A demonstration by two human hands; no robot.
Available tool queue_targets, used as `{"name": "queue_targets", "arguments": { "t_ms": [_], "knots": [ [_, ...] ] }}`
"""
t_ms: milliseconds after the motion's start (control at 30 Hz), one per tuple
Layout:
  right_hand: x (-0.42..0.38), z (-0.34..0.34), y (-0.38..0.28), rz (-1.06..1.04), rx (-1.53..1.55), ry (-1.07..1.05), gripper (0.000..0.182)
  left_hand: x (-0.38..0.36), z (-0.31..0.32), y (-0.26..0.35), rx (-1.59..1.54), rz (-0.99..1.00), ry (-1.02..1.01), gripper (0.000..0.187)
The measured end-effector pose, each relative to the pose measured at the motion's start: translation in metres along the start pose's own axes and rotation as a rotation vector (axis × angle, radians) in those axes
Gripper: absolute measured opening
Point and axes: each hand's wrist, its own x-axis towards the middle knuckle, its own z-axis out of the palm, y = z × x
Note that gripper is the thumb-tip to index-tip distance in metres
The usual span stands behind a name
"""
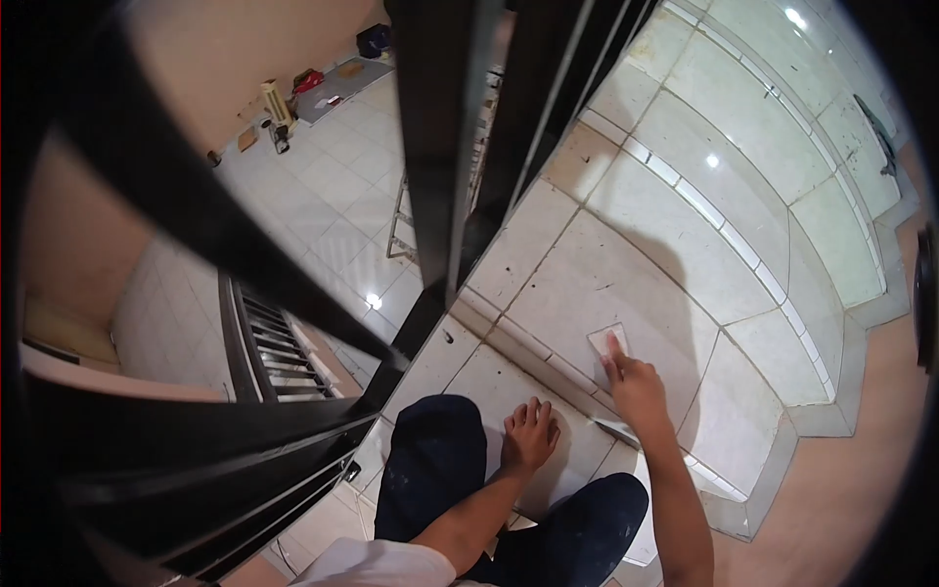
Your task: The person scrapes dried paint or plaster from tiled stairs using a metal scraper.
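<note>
My right hand [636, 386] reaches forward and presses its fingers on a small white rectangular pad [608, 340] lying flat on the pale floor tile [587, 264]. My left hand [529, 435] rests on the tile just in front of my knees, palm down, fingers spread and holding nothing. A thin grey metallic strip [616, 430] lies on the floor under my right wrist. My dark trouser legs [435, 460] are folded under me at the bottom of the view.
Black railing bars [440, 147] rise directly to the left and ahead. Beyond them is a drop to a lower tiled floor with a metal ladder [399, 230], a staircase [269, 347] and scattered items [279, 112]. Curved tiled steps [782, 225] spread to the right.
</note>
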Motion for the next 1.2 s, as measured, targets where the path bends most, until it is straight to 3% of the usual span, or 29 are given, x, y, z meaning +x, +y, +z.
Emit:
{"name": "queue_targets", "arguments": {
  "t_ms": [133,767,1200],
  "knots": [
    [-0.002,0.024,0.014,-0.076,0.083,0.188,0.043,0.002,-0.002,0.000,0.008,0.021,-0.030,0.058],
    [-0.011,0.031,0.010,-0.097,0.142,0.411,0.036,-0.010,-0.003,0.002,0.117,0.069,-0.025,0.058],
    [-0.013,0.022,0.002,-0.033,0.134,0.331,0.039,0.014,-0.003,0.017,0.030,-0.064,-0.340,0.070]
  ]
}}
